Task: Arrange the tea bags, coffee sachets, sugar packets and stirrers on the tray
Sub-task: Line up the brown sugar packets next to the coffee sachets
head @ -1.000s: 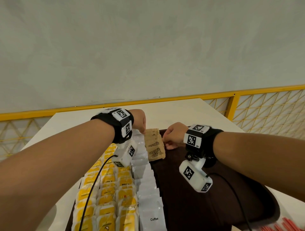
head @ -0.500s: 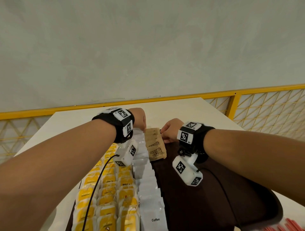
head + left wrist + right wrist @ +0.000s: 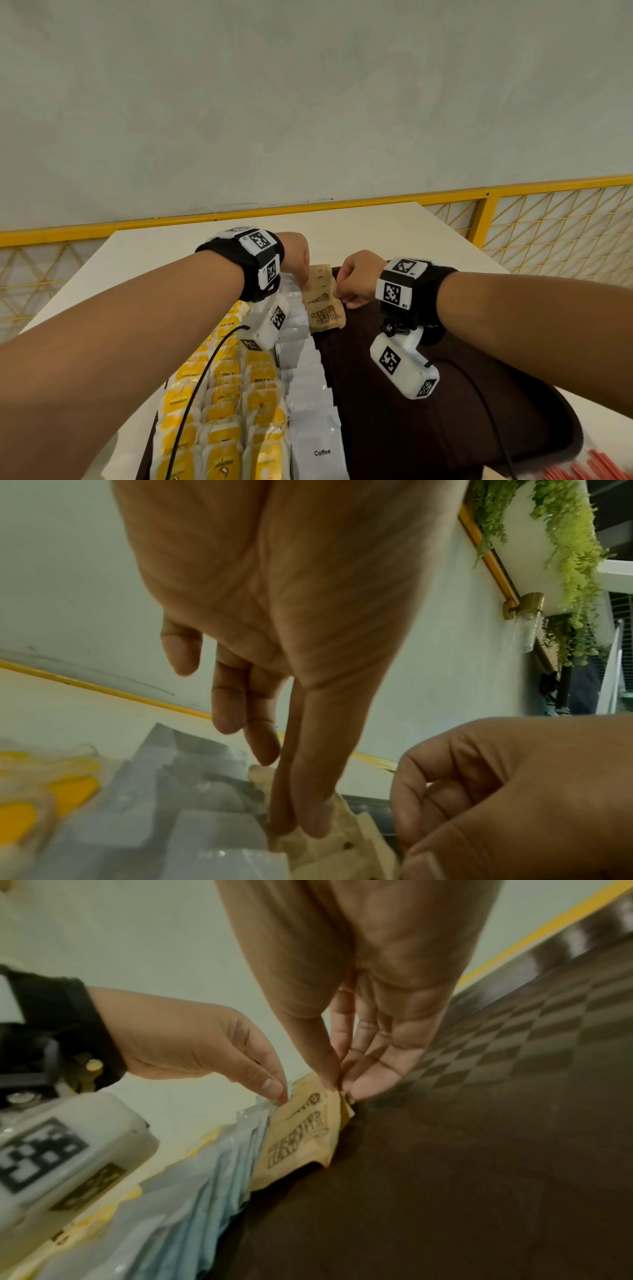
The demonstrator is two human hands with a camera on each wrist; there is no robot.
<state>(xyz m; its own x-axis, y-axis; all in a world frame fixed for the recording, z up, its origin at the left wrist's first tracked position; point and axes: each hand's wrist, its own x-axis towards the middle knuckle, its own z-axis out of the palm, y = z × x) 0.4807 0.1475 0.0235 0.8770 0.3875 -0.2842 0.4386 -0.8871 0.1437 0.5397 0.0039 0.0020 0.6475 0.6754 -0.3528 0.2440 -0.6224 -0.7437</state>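
Observation:
A short row of brown sugar packets (image 3: 323, 308) stands overlapped at the far end of the dark brown tray (image 3: 428, 428). My left hand (image 3: 301, 274) has thumb and forefinger together, pinching the packets' left edge (image 3: 342, 842). My right hand (image 3: 352, 284) pinches the top right corner of a packet (image 3: 298, 1139) between thumb and fingertips (image 3: 363, 1088). White coffee sachets (image 3: 315, 411) run in a column left of the sugar. Yellow tea bags (image 3: 222, 411) fill rows further left. Red stirrers (image 3: 596, 469) lie off the tray at the bottom right, blurred.
The tray's right half (image 3: 479, 1150) is bare, with a checkered pattern. The tray sits on a white table (image 3: 376, 233) against a grey wall, with a yellow railing (image 3: 548, 233) to the right. Camera cables hang from both wrists over the tray.
My right hand moved slightly left and away from me, closing onto the right edge of the sugar packets. My left hand has stayed at their left edge.

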